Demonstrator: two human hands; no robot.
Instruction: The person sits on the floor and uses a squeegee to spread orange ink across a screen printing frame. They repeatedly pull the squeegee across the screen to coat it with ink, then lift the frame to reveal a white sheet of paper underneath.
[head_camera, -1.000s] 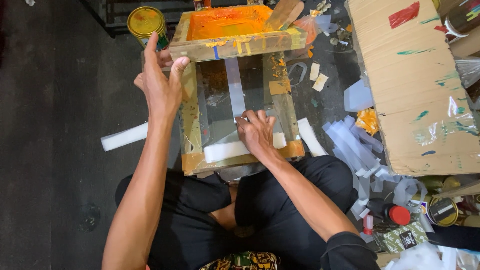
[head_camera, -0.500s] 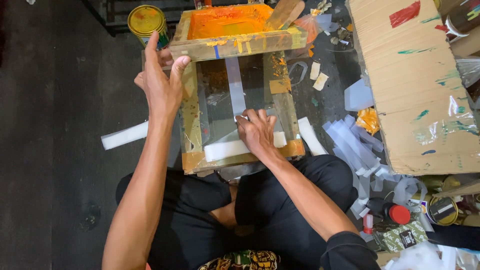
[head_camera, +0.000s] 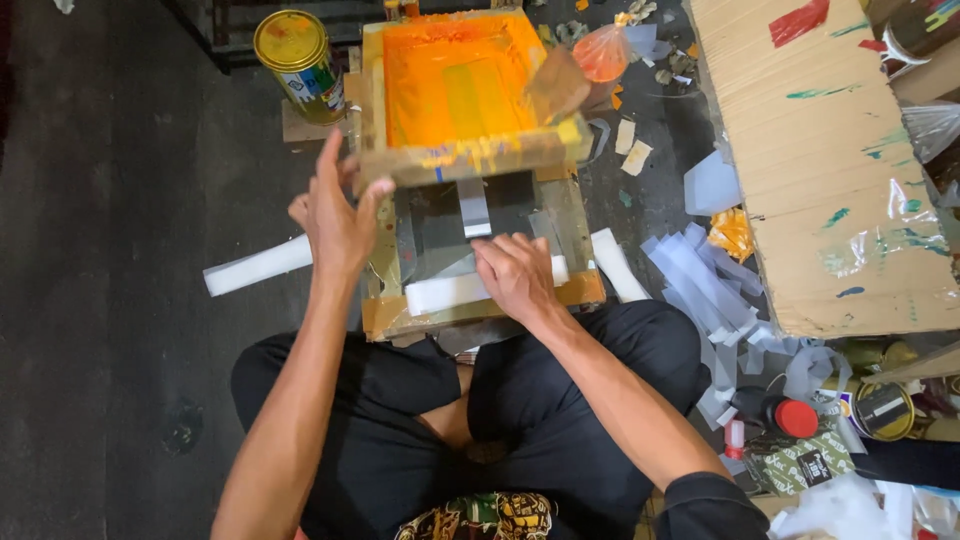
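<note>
Left hand (head_camera: 338, 215) fingers spread, propping raised orange screen frame (head_camera: 460, 90); right hand (head_camera: 518, 275) flat, pressing white strip (head_camera: 440, 293).

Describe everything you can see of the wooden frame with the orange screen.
The wooden frame is a rectangular screen frame, its mesh coated bright orange with a paler patch in the middle. Orange and yellow paint smears its near rail. It is tilted up at the near edge above a flat base edged in brown tape. The left hand touches its near left corner; a wooden-handled tool rests inside.
</note>
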